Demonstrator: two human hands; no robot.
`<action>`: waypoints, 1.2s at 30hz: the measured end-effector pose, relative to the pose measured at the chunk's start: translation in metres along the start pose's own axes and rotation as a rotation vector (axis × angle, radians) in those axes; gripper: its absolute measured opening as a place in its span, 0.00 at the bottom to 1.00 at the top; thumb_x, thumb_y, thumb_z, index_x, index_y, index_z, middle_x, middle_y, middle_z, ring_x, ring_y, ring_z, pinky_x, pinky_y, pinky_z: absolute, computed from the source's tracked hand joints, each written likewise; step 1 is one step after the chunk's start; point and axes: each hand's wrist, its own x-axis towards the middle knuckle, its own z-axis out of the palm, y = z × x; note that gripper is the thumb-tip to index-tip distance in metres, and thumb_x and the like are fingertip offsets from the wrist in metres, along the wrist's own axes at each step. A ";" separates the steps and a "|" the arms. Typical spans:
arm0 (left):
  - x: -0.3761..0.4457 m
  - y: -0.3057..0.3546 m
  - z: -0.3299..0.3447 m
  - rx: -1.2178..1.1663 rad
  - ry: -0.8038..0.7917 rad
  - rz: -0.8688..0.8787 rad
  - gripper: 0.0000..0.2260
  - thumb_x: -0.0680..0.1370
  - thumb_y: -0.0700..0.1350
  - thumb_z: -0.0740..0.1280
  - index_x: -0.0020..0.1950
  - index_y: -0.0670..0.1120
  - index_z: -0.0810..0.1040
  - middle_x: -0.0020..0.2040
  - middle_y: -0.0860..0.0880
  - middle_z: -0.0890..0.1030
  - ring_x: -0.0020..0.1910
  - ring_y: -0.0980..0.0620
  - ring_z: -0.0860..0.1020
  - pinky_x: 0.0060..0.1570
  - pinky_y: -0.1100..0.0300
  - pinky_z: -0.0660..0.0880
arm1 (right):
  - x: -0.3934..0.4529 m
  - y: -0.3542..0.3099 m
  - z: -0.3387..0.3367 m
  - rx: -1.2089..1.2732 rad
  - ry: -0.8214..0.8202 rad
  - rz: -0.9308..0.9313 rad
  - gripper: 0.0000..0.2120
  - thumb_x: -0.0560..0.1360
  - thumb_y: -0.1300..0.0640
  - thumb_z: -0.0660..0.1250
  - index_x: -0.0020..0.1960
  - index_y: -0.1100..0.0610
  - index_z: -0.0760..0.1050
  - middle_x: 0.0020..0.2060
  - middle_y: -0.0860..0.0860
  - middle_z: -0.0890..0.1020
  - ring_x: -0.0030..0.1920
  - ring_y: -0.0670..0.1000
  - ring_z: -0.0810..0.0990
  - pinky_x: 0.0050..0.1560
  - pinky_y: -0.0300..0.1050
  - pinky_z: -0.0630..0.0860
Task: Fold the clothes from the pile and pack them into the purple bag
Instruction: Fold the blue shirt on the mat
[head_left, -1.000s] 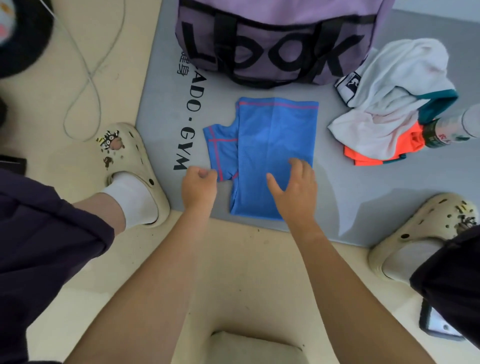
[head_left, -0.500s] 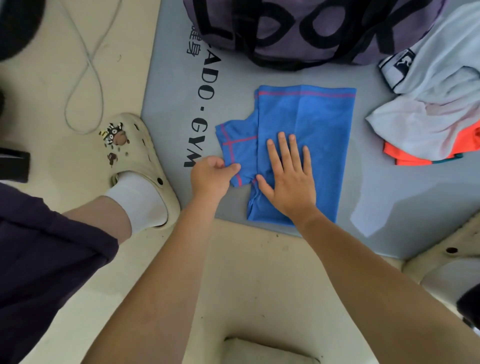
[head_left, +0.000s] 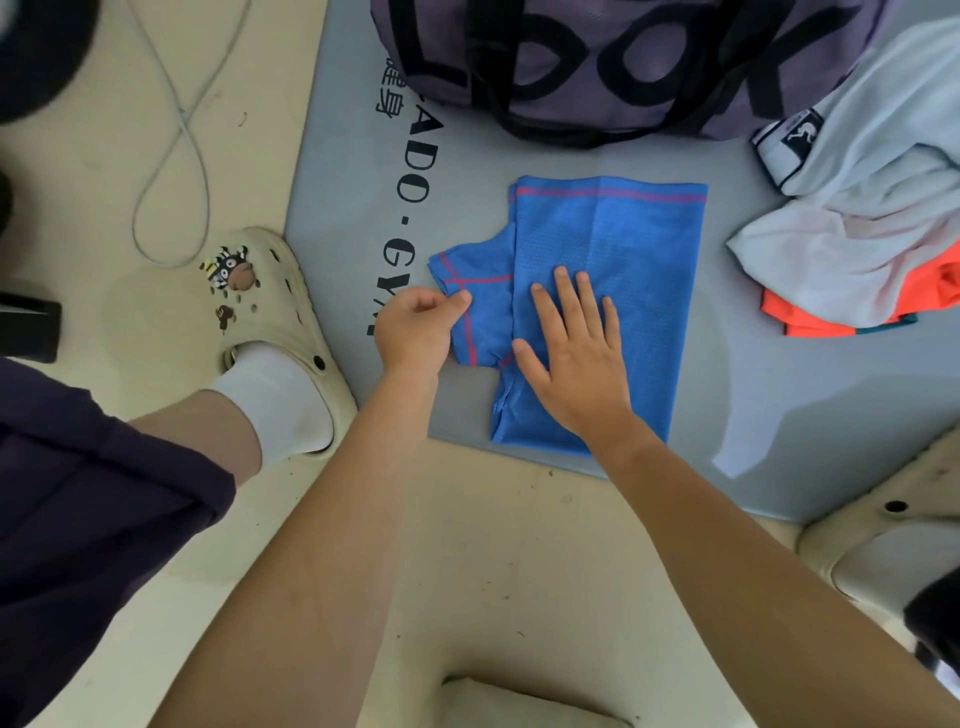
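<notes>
The right hand (head_left: 576, 358) now lies flat, pinning the blue shirt (head_left: 639, 244); the left hand (head_left: 415, 327) pinches its sleeve (head_left: 478, 270), ready to fold inward.

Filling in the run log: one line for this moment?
step: folding blue shirt | left hand: pinches sleeve | right hand: presses flat | purple bag: behind shirt

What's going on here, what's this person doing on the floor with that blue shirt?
A person is folding a blue shirt on a grey gym mat. The right hand lies flat on the folded body, and the left hand pinches the sleeve sticking out to the side. The purple bag sits just beyond the shirt, and a pile of white and orange clothes waits beside it.
</notes>
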 end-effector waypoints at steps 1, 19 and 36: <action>-0.001 -0.001 -0.001 0.045 -0.001 0.093 0.12 0.72 0.44 0.76 0.34 0.50 0.74 0.34 0.55 0.77 0.33 0.59 0.74 0.39 0.66 0.73 | 0.000 -0.001 -0.003 0.018 -0.021 0.010 0.31 0.80 0.39 0.49 0.78 0.54 0.57 0.79 0.54 0.55 0.79 0.55 0.49 0.77 0.58 0.49; -0.013 0.029 -0.005 0.131 -0.683 0.172 0.13 0.79 0.41 0.66 0.60 0.56 0.77 0.48 0.51 0.86 0.37 0.50 0.85 0.38 0.58 0.81 | 0.041 -0.005 -0.048 0.987 -0.173 0.653 0.19 0.74 0.49 0.71 0.35 0.58 0.67 0.33 0.56 0.72 0.34 0.55 0.74 0.29 0.47 0.77; -0.001 -0.011 0.007 0.184 -0.039 0.204 0.17 0.73 0.43 0.72 0.31 0.48 0.65 0.28 0.53 0.68 0.28 0.57 0.66 0.30 0.65 0.64 | 0.012 -0.006 -0.022 -0.024 0.049 -0.013 0.32 0.77 0.40 0.61 0.76 0.55 0.62 0.75 0.56 0.64 0.75 0.58 0.62 0.70 0.58 0.63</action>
